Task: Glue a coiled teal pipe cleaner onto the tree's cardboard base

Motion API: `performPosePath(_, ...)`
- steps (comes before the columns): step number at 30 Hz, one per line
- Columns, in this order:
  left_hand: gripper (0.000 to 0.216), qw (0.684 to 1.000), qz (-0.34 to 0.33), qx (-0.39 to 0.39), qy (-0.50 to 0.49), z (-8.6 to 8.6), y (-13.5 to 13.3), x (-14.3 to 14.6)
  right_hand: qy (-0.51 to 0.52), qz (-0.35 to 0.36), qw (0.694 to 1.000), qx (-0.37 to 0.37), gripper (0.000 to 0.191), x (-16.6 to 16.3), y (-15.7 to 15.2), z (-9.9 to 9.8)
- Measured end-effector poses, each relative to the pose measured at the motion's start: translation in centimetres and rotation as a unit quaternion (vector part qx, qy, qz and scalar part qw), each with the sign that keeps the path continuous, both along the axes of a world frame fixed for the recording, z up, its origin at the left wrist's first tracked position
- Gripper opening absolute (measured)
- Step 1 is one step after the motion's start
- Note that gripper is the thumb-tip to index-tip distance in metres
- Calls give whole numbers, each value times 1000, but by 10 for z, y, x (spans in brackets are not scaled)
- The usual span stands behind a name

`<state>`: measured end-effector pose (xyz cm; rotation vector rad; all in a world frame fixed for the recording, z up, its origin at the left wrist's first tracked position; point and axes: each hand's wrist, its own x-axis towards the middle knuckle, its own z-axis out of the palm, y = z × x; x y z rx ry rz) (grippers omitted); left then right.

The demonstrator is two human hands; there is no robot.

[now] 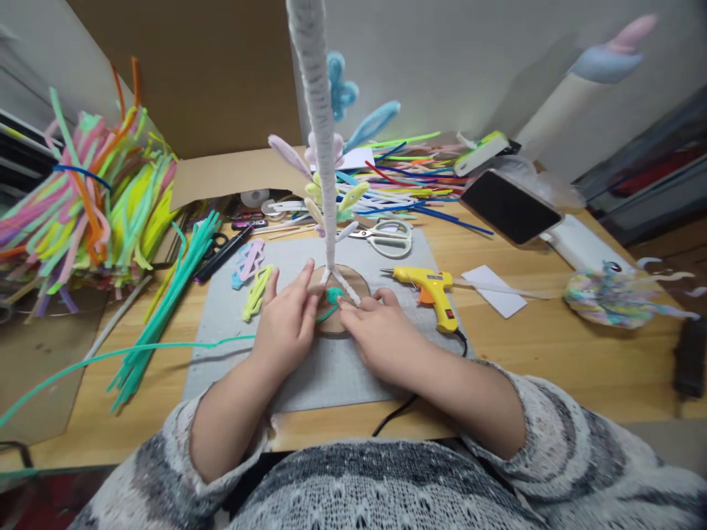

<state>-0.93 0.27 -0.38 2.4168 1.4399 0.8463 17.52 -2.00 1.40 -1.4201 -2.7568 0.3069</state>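
Note:
A white-wrapped stem stands on a round brown base, its lower end split into legs. A small coil of green pipe cleaner lies on the base in front of the stem. My left hand rests at the base's left edge, fingers stretched and apart. The pipe cleaner's long tail passes beneath it and runs off left. With bent fingers, my right hand presses a fingertip against the coil; its other fingers are at the base's right edge, partly hidden. Pastel pipe-cleaner flowers and leaves show behind the stem.
On the grey mat are yellow zigzag pieces, scissors and a corded yellow glue gun. Green pipe cleaners and a large multicoloured bundle lie left. A phone leans at right.

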Motion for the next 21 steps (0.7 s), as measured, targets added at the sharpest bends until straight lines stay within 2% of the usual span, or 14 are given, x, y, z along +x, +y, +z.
performPosePath(6,51,999,41,23,1,-3,3,-2,4,2,1000,1,33,0,1,-2)
performPosePath(21,53,1000,23,-9,14,-3,1,0,-5,4,1000,15,31,-1,1,-2)
